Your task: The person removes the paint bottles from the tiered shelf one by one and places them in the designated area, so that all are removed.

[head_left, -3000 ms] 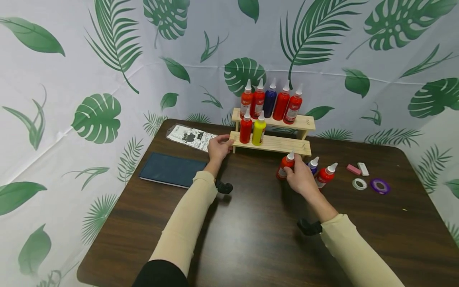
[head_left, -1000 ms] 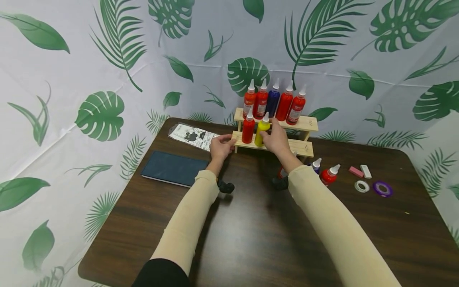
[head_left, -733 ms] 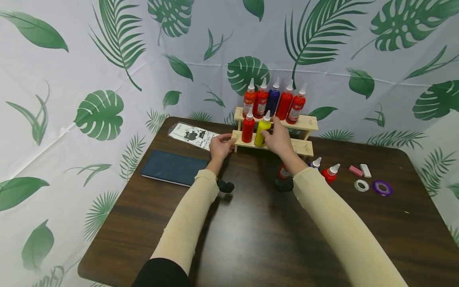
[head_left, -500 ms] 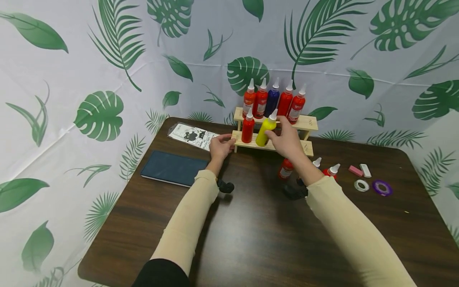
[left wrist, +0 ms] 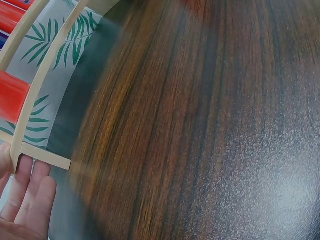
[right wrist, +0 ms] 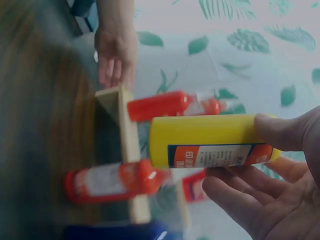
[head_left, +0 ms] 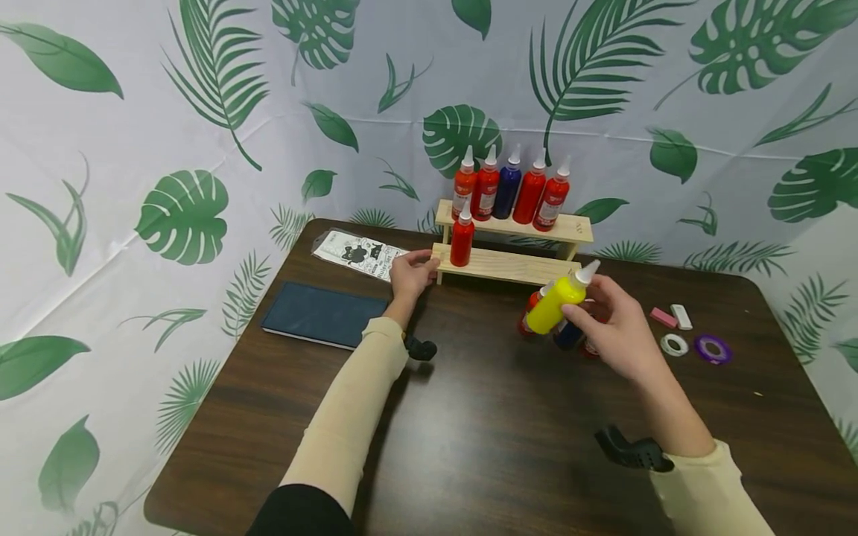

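My right hand (head_left: 620, 327) holds a yellow paint bottle (head_left: 555, 304) between thumb and fingers, tilted with its white nozzle up to the right. Its printed label (right wrist: 212, 156) shows in the right wrist view. Behind the bottle, partly hidden, a red bottle (head_left: 526, 318) and a blue bottle (head_left: 568, 336) stand on the table, with another red one mostly covered by the hand. My left hand (head_left: 410, 275) grips the left end of the lower step of a two-step wooden rack (head_left: 519, 266), fingers (left wrist: 42, 200) under the board. One red bottle (head_left: 462, 243) stands on that step.
Several red bottles and a blue one (head_left: 508, 192) line the upper step. Left lie a dark notebook (head_left: 324, 314) and a packaged ruler set (head_left: 355, 253). Right are a pink eraser (head_left: 663, 317), a white one (head_left: 681, 317), and white (head_left: 673, 345) and purple tape rolls (head_left: 713, 348).
My right hand let go of a red bottle on the table, took the yellow bottle off the lower step and carried it right and toward me. The left hand stays on the rack.
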`<state>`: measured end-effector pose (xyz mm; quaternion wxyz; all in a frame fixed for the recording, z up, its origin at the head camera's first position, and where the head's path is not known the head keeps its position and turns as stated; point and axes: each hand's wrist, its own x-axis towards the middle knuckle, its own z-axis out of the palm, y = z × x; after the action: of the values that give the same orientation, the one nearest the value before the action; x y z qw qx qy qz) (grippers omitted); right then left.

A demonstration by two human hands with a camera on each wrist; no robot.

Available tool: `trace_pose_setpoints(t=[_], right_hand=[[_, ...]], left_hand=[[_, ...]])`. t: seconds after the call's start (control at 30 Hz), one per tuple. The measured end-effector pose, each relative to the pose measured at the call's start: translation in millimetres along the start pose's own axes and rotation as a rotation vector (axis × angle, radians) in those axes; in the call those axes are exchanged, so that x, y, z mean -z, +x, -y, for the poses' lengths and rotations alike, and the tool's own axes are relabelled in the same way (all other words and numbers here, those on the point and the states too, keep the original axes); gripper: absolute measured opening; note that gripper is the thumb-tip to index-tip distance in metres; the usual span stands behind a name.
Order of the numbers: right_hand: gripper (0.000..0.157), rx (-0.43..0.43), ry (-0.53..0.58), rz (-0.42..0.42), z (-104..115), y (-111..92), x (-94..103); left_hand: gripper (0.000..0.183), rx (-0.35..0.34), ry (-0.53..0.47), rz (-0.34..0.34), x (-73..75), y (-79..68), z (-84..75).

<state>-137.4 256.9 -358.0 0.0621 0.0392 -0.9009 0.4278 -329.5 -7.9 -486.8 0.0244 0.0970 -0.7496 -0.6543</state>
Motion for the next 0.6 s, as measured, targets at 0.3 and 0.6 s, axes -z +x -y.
trace_pose_setpoints(t=[0.3,0.6], right_hand=[[0.044,-0.083,-0.111,-0.124,-58,-57,7.4],[0.049,-0.184,-0.144,-0.211,-91,-70,7.9]], left_hand=[[0.023,-0.01,-0.011,-0.004,-0.4,-0.5,1.5],[0.024,-0.008,-0.01,0.0,-1.4,0.4,0.4]])
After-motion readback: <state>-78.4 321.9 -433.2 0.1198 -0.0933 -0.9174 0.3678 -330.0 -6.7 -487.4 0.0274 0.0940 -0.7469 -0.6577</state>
